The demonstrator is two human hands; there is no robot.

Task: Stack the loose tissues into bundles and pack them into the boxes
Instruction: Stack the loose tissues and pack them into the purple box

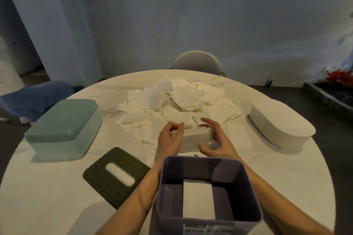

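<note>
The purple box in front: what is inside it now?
Inside the purple box lies a white stack of tissues along the middle, with dark bare floor on both sides. How many sheets it holds, and what is beneath it, cannot be seen. The near wall hides the nearest part.

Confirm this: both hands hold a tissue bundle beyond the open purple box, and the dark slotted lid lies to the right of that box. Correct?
Not quite. In the head view the dark slotted lid lies left of the purple box, not right. The left hand and right hand do hold the tissue bundle beyond it.
</note>
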